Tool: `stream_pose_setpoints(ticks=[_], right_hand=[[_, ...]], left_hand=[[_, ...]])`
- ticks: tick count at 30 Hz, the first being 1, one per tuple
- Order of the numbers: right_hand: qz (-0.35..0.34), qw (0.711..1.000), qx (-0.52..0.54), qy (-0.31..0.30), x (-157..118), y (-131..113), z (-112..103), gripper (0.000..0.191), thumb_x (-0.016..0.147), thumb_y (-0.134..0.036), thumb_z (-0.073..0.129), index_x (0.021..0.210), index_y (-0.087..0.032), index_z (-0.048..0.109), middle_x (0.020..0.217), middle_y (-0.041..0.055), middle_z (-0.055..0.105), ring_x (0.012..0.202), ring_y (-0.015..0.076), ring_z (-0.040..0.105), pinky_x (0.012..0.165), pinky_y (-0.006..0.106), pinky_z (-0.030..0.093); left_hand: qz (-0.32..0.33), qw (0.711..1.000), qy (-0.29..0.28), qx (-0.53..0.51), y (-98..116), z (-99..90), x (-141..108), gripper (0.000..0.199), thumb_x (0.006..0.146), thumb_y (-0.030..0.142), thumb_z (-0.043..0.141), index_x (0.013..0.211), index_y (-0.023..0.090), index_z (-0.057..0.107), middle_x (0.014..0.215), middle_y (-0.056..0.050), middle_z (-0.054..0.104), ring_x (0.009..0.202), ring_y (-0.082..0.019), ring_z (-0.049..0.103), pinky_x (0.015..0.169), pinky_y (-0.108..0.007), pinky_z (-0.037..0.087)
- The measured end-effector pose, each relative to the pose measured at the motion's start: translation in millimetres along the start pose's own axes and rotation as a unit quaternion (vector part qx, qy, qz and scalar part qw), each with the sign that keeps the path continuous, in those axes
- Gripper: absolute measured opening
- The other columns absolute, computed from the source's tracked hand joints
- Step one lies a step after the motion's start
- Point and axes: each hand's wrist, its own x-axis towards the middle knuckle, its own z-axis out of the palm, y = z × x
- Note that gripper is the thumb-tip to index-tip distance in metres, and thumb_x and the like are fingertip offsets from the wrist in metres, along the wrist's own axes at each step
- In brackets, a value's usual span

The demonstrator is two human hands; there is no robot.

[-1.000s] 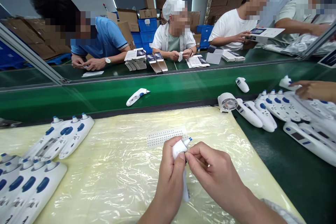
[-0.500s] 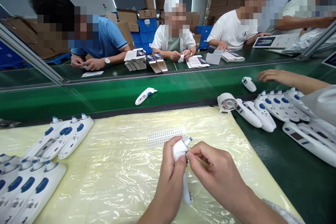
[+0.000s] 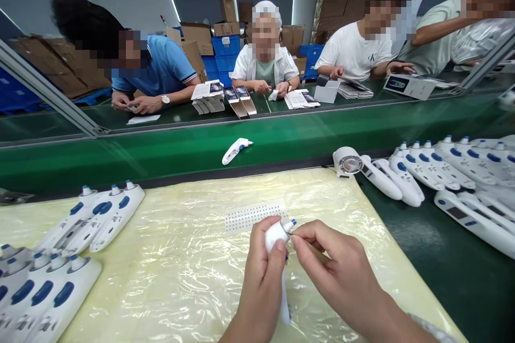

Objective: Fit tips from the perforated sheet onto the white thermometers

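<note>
My left hand (image 3: pixel 263 268) is wrapped round a white ear thermometer (image 3: pixel 277 234), its blue-tipped probe pointing up and to the right. Close by the probe's base, my right hand (image 3: pixel 336 260) pinches with thumb and forefinger. A thin pointed item, perhaps tweezers, seems to lie in that pinch, but its kind is too small to make out. Behind the thermometer lies a sheet of small round stickers (image 3: pixel 253 214) on the yellow plastic-covered table (image 3: pixel 173 273). The thermometer's lower body runs down behind my left thumb and wrist, partly hidden.
Several thermometers (image 3: pixel 60 284) lie in rows at the left, and more thermometers (image 3: pixel 475 220) at the right. A small white fan (image 3: pixel 347 162) stands at the table's back edge. One thermometer (image 3: pixel 237 150) lies on the green conveyor belt (image 3: pixel 177 150). Several co-workers sit beyond it.
The thermometer on the belt has shifted right. Another person's hand and a thermometer at the right have left view. My right fingertips stay by the probe; the view has tilted slightly.
</note>
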Motion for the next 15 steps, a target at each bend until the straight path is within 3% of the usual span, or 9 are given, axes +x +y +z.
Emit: stream_pose_setpoints(ticks=[4, 6, 8, 11, 13, 15], right_hand=[[-0.049, 0.998, 0.008, 0.048, 3, 0, -1, 0.014, 0.101, -0.021, 0.047, 0.094, -0.022, 0.059, 0.08, 0.0004, 0.061, 0.066, 0.0132, 0.057, 0.058, 0.022, 0.044], [-0.07, 0.997, -0.008, 0.029, 2, 2, 5, 0.011, 0.099, -0.03, 0.053, 0.094, -0.022, 0.059, 0.08, 0.001, 0.06, 0.067, 0.0147, 0.058, 0.057, 0.023, 0.045], [-0.102, 0.994, -0.031, 0.0, -1, 8, 19, 0.024, 0.095, -0.046, 0.058, 0.095, -0.022, 0.059, 0.081, 0.0009, 0.06, 0.065, 0.0151, 0.058, 0.053, 0.024, 0.044], [-0.167, 0.977, -0.127, 0.03, -6, 22, 46, 0.041, 0.09, -0.063, 0.058, 0.093, -0.023, 0.059, 0.077, 0.0004, 0.06, 0.056, 0.0157, 0.058, 0.045, 0.026, 0.039], [-0.195, 0.954, -0.223, 0.049, -8, 34, 57, 0.039, 0.086, -0.061, 0.065, 0.092, -0.023, 0.059, 0.073, -0.0003, 0.061, 0.055, 0.0182, 0.058, 0.042, 0.029, 0.036], [-0.197, 0.937, -0.283, 0.055, -8, 49, 54, 0.034, 0.082, -0.054, 0.07, 0.092, -0.023, 0.059, 0.07, -0.0014, 0.062, 0.055, 0.0194, 0.059, 0.04, 0.029, 0.034]], left_hand=[[-0.054, 0.991, 0.038, -0.117, -1, -3.1, 2, 0.035, 0.088, 0.046, 0.059, 0.115, 0.025, 0.058, 0.078, 0.0, 0.062, 0.068, -0.015, 0.053, 0.065, -0.023, 0.043], [-0.075, 0.973, 0.06, -0.211, 2, -6.0, 6, 0.038, 0.084, 0.044, 0.064, 0.116, 0.025, 0.057, 0.071, 0.001, 0.06, 0.063, -0.013, 0.052, 0.06, -0.02, 0.041], [-0.069, 0.951, 0.088, -0.287, 5, -9.8, 12, 0.042, 0.081, 0.042, 0.069, 0.118, 0.025, 0.056, 0.072, 0.0, 0.062, 0.064, -0.013, 0.055, 0.059, -0.019, 0.045], [-0.065, 0.929, 0.115, -0.345, 7, -17.2, 22, 0.044, 0.078, 0.039, 0.075, 0.116, 0.027, 0.058, 0.078, 0.0, 0.066, 0.07, -0.013, 0.061, 0.064, -0.02, 0.052], [-0.071, 0.929, 0.108, -0.346, 1, -23.2, 30, 0.044, 0.073, 0.041, 0.08, 0.111, 0.03, 0.061, 0.083, 0.001, 0.069, 0.075, -0.014, 0.064, 0.067, -0.02, 0.056], [-0.08, 0.943, 0.093, -0.311, -10, -29.8, 43, 0.05, 0.065, 0.049, 0.084, 0.107, 0.033, 0.063, 0.094, 0.001, 0.071, 0.087, -0.019, 0.066, 0.066, -0.023, 0.06]])
